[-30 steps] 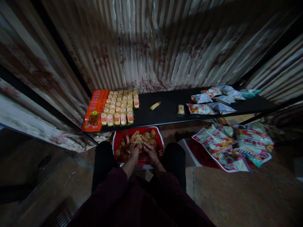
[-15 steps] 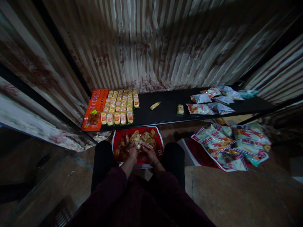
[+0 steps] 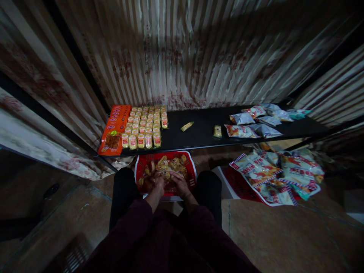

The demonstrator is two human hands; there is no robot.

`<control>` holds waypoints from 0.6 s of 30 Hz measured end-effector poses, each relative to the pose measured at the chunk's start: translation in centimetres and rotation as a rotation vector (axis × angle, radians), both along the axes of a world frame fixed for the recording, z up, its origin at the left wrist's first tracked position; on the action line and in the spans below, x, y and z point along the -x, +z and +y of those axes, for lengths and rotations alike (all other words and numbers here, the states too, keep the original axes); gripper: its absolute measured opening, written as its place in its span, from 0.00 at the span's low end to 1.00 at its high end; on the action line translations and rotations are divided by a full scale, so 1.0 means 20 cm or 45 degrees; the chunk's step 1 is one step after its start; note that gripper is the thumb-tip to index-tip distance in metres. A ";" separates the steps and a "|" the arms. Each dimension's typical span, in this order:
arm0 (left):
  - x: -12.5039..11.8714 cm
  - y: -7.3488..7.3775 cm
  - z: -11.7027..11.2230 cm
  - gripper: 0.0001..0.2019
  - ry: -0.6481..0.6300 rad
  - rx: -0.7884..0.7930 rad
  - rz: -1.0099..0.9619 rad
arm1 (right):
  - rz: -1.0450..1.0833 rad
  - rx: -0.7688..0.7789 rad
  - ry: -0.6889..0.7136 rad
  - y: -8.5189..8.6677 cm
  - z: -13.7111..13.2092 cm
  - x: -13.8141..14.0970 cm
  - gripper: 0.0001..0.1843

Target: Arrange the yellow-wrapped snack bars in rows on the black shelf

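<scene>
snack packets (image 3: 170, 165) in red basket (image 3: 193, 175), left hand (image 3: 157, 182), right hand (image 3: 179, 184) still inside

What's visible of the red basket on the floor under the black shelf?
The red basket is slotted plastic by the look, rectangular with rounded corners. It sits level on the floor between the person's knees, below the front edge of the black shelf. Small yellow packets fill it. The left hand and right hand are both inside, among the packets.
</scene>
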State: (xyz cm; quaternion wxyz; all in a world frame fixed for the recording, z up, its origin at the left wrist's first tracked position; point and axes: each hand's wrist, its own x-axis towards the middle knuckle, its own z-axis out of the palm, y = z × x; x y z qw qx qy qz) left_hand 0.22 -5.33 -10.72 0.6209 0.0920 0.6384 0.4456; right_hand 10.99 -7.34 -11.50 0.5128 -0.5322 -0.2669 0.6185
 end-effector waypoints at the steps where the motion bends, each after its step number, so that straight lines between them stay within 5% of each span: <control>1: 0.00 0.00 0.00 0.02 0.006 0.024 -0.020 | -0.005 0.006 -0.007 0.00 0.00 0.00 0.21; 18: -0.01 0.04 0.01 0.03 0.144 0.144 -0.172 | -0.220 -0.038 -0.047 -0.02 0.00 0.02 0.22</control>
